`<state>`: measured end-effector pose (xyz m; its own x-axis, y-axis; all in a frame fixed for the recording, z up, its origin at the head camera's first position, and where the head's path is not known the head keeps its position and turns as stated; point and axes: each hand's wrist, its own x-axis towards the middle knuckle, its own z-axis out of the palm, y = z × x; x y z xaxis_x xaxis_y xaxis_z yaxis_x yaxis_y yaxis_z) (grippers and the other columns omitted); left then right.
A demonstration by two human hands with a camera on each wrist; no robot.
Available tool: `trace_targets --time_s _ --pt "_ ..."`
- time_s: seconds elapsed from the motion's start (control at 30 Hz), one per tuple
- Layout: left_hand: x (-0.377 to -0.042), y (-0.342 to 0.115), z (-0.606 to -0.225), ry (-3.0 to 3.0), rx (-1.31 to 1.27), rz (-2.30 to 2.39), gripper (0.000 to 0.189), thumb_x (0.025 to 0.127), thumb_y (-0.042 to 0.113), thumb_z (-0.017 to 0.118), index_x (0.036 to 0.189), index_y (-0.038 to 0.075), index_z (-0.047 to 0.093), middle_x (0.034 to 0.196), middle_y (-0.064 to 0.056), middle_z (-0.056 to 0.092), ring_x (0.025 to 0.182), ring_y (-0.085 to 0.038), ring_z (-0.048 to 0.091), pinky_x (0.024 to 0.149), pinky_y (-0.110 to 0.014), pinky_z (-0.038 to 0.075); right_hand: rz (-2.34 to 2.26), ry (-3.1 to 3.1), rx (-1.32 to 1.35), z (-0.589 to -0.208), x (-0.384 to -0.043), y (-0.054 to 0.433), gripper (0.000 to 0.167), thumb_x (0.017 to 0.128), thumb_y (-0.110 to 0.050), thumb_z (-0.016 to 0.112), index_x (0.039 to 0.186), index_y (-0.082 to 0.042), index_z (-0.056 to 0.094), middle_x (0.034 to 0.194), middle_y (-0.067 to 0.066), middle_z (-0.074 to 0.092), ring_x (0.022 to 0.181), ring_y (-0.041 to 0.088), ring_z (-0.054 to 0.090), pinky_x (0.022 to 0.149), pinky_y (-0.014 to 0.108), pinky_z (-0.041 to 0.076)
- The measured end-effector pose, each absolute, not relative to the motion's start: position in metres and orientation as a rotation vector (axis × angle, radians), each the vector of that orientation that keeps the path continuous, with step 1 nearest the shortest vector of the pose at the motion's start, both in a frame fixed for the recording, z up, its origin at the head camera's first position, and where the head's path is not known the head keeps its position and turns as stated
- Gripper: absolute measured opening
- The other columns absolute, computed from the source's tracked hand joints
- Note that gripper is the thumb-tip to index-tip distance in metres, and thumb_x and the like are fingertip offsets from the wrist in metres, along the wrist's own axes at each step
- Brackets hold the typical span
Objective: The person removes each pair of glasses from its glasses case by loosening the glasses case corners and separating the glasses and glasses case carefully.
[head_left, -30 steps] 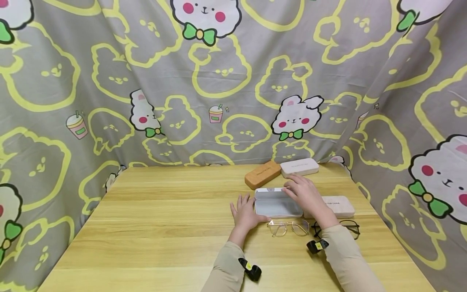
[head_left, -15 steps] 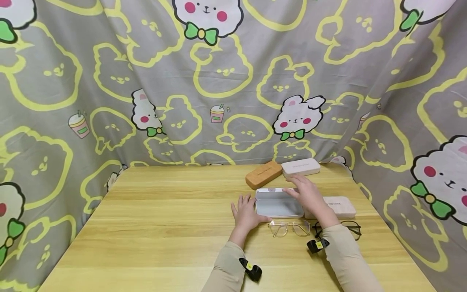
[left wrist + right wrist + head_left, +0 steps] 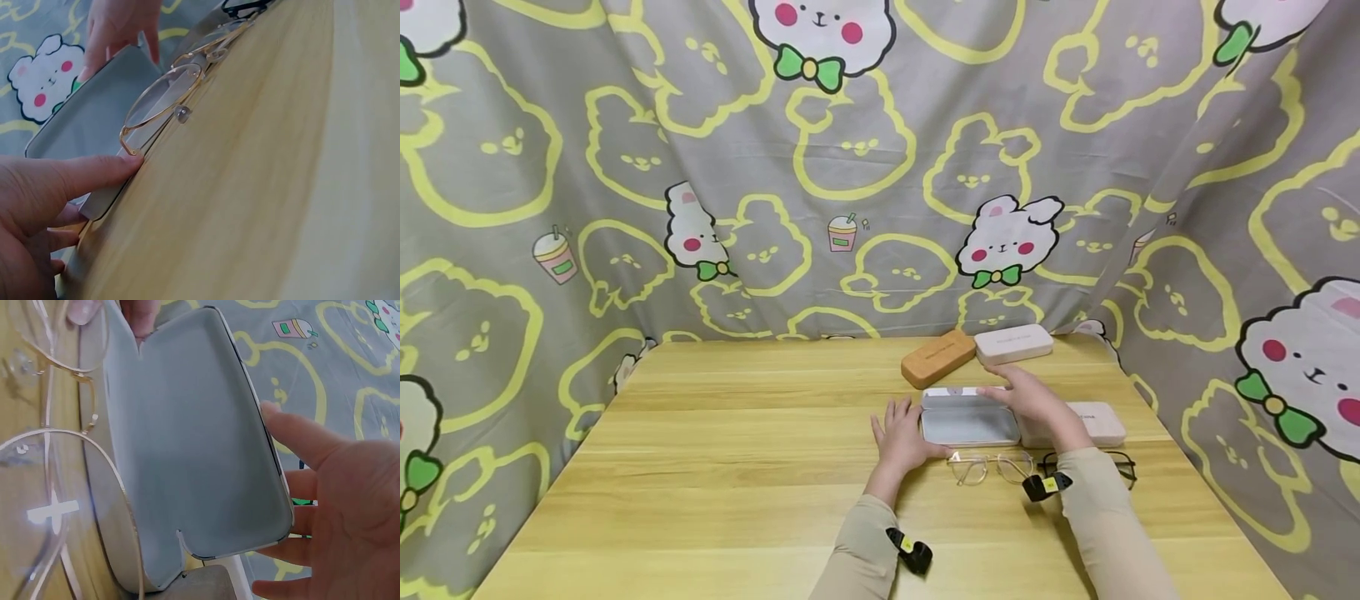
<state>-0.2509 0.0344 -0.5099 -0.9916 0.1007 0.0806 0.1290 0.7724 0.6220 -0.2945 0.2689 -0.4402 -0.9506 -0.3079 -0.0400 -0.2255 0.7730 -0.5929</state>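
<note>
The glasses case point(image 3: 970, 427) looks light, stiff and perhaps slick; hold it by its ends. It lies open on the table point(image 3: 715, 467), at 3 o'clock from the left grip point(image 3: 901, 437), whose thumb meets its near edge, and 8 o'clock from the right grip point(image 3: 1032, 400), whose thumb touches the lid point(image 3: 187, 437); both spread, uncurled

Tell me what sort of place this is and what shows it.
Probably a small curtained-off demonstration or recording spot: grey cartoon-print fabric hangs behind and to both sides of a wood-grain table, and a small black device sits on each of the person's sleeves.
</note>
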Motion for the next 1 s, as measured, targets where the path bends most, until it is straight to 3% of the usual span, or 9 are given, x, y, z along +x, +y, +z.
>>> trace_targets --time_s 0.27,0.67,1.0 --pt "-0.253 0.032 -0.509 -2.919 -0.174 -1.014 0.084 0.058 0.046 0.091 0.130 0.013 0.062 0.150 -0.010 0.044 0.146 -0.038 0.027 0.116 -0.069 0.008 -0.875 2.686 -0.464 -0.433 -0.301 0.274 0.075 0.096 -0.051 0.053 0.148 0.001 0.037 0.151 0.027 0.038 0.139 0.048 0.034 0.113 0.062 0.029" --pt "-0.253 0.032 -0.507 -2.908 -0.174 -1.035 0.081 0.059 0.045 0.091 0.127 0.013 0.063 0.151 -0.009 0.045 0.146 -0.037 0.027 0.116 -0.068 0.008 -0.855 2.559 -0.507 -0.436 -0.305 0.280 0.060 0.100 -0.049 0.047 0.140 -0.006 0.052 0.146 0.023 0.048 0.135 0.044 0.043 0.112 0.061 0.033" --pt "-0.250 0.032 -0.507 -2.909 -0.171 -1.048 0.080 0.058 0.045 0.091 0.127 0.013 0.064 0.150 -0.009 0.046 0.146 -0.036 0.028 0.117 -0.068 0.008 -0.849 2.551 -0.627 -0.442 -0.307 0.285 0.053 0.100 -0.044 0.048 0.129 -0.003 0.062 0.134 0.022 0.059 0.126 0.042 0.053 0.107 0.057 0.041"
